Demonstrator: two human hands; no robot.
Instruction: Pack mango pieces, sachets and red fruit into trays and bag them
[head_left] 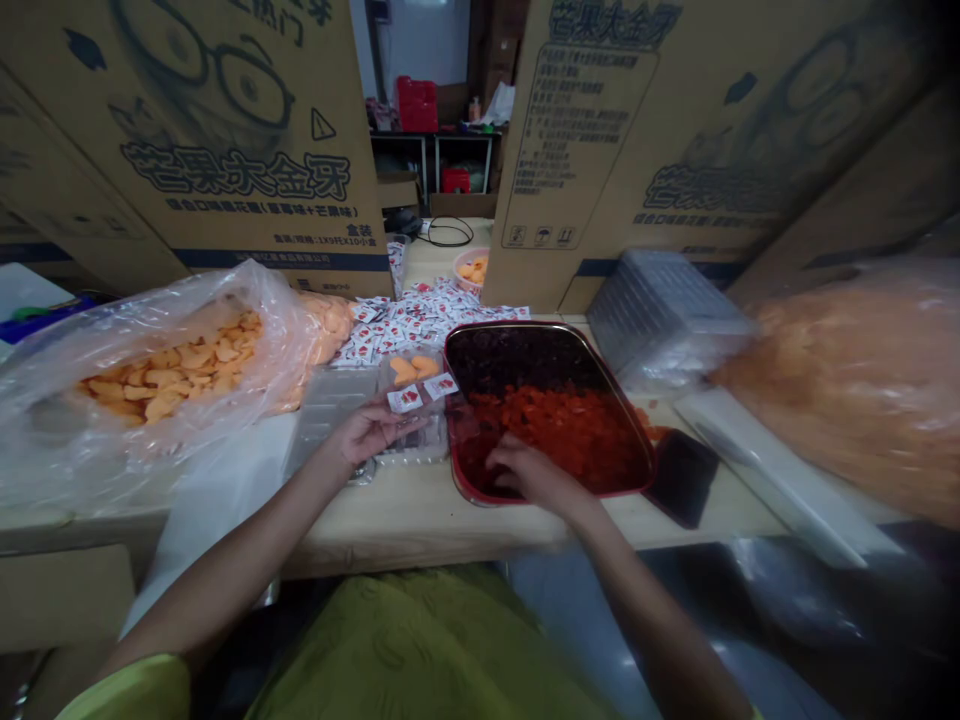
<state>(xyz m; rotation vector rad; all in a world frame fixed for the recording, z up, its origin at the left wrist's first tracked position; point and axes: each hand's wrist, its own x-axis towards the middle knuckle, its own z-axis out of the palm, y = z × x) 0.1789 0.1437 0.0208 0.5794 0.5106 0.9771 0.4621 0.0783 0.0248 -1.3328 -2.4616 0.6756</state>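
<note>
- The left hand (371,430) had bent fingers right by two small packets (405,399); I couldn't tell if it gripped them.
- Orange pieces (415,370) sat in a clear tray (416,458), past those fingers.
- The right hand (529,472) had curled fingers near red bits (577,430) inside a red tub (480,497); I couldn't tell if it held any.

Dim light, dark corners, blurred right side

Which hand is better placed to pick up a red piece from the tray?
Right hand, likely: it's inside the red-rimmed tray, close to the red pieces. Left hand is outside, by the clear container and two small packets.
</note>
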